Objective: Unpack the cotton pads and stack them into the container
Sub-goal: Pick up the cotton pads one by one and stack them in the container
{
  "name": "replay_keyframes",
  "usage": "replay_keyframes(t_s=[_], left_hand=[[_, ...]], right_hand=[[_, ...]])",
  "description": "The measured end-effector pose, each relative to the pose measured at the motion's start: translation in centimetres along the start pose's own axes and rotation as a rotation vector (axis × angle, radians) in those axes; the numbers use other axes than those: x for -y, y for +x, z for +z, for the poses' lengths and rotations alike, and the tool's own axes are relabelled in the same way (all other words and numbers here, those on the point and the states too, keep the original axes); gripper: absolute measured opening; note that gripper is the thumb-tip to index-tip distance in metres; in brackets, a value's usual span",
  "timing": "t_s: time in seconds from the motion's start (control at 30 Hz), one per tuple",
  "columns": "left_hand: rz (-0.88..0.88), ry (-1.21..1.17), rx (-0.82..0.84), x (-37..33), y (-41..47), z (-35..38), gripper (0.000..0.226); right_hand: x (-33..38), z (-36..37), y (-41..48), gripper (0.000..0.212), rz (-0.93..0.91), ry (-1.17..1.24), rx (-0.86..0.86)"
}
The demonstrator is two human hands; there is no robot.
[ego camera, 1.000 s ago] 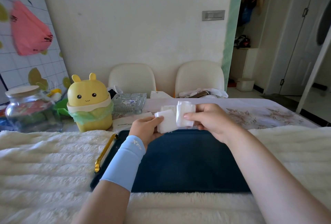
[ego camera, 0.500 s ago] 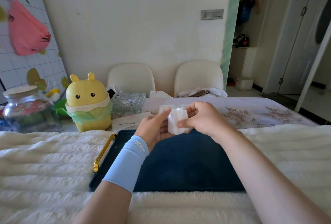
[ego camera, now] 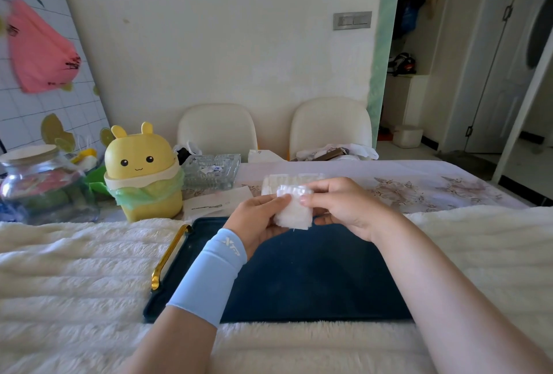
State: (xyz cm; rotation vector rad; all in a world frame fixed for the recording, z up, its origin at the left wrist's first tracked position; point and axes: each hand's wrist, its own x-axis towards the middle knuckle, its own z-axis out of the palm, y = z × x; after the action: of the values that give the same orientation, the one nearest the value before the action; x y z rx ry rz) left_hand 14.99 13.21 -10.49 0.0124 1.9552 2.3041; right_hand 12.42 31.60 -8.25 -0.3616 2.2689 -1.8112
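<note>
Between both hands [ego camera: 302, 209], pinched: the cotton pads [ego camera: 293, 212].

The near part of the blue tray [ego camera: 314, 284] is lying open, while the left hand [ego camera: 258, 221] and right hand [ego camera: 344, 203] are holding cotton pads [ego camera: 294, 213] over its far edge and a yellow bin [ego camera: 143, 176] is standing beyond its left corner.

The cotton pads [ego camera: 291, 213] at centre frame are white, the tray [ego camera: 314, 278] below them dark navy with a gold handle [ego camera: 170, 252] at its left, and the wrist sleeve [ego camera: 209, 275] at lower centre pale blue with white lettering. The blanket [ego camera: 74, 269] across the lower frame is cream and ribbed, the bin [ego camera: 140, 170] at middle left yellow with black dot eyes, and the tablecloth [ego camera: 419, 191] at middle right pale lilac with brown flowers.
</note>
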Motion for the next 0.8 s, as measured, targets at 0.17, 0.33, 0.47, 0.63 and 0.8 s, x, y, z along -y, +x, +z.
replay_keyframes(t_s=[0.17,0.33,0.47,0.63,0.8], left_hand=[[0.073,0.13,0.035,0.0,0.0,0.0,0.028],[0.103,0.358,0.002,-1.1,1.0,0.4,0.055],[0.171,0.505,-0.045,-3.5,4.1,1.9,0.06],[0.24,0.803,-0.077,-4.9,9.9,3.5,0.033],[0.171,1.4,0.208,-3.1,14.1,5.8,0.035]], right_hand=[[-0.4,-0.3,0.0,0.02,0.01,0.009,0.014],[0.2,-1.0,0.4,0.023,0.052,-0.037,0.057],[2.0,-3.6,2.3,0.018,0.052,-0.089,-0.079],[3.5,-8.4,5.2,0.021,0.093,-0.072,-0.302],[1.7,-9.8,8.3,0.028,0.2,-0.188,-0.306]])
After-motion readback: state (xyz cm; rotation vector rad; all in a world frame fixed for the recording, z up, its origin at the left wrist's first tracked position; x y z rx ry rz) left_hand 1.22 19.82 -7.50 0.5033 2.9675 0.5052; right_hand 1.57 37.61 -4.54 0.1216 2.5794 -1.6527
